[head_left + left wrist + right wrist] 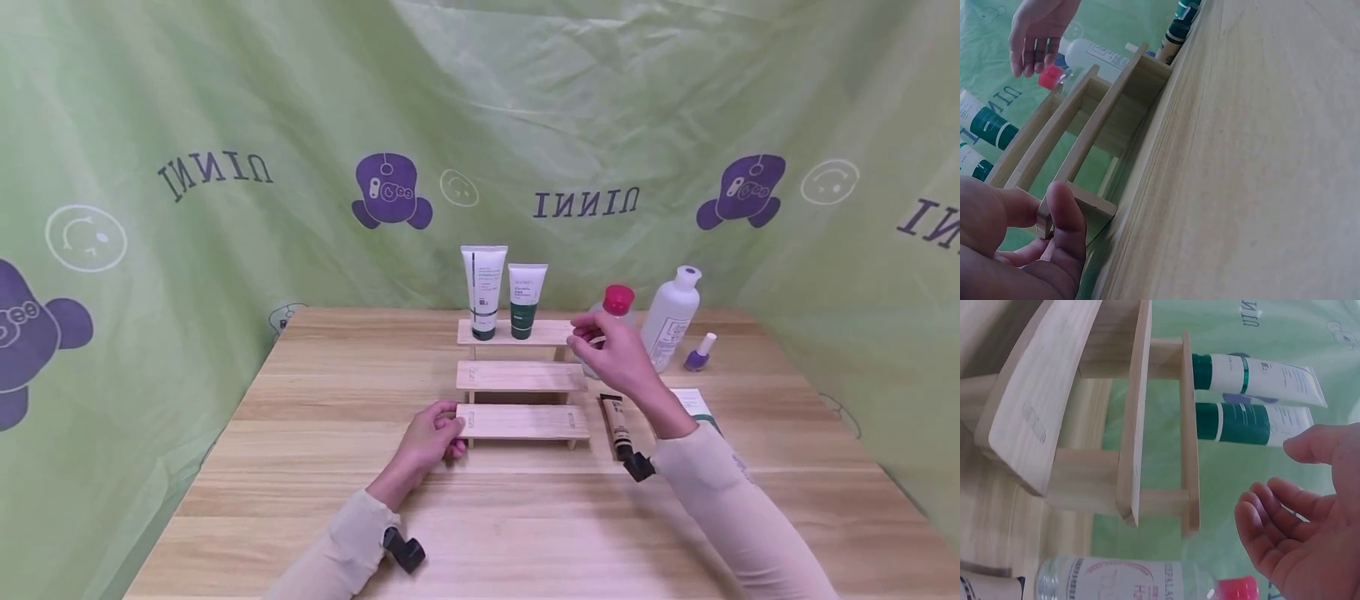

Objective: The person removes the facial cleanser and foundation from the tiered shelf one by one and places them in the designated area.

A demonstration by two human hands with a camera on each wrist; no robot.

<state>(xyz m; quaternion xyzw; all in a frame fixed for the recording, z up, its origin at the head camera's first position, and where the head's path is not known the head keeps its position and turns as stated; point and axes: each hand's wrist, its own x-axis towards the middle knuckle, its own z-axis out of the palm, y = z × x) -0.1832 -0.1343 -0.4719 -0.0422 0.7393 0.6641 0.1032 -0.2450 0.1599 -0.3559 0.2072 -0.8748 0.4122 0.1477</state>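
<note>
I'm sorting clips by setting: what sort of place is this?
Probably a makeshift filming corner: printed green fabric hangs behind and on both sides of a wooden table, where two white-and-green tubes stand on a small stepped wooden rack.

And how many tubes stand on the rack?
2, both on the top tier: the larger tube on the left, the smaller tube right of it. The right hand overlaps the tier's right end in the head view, but the right wrist view shows none hidden there.
</note>
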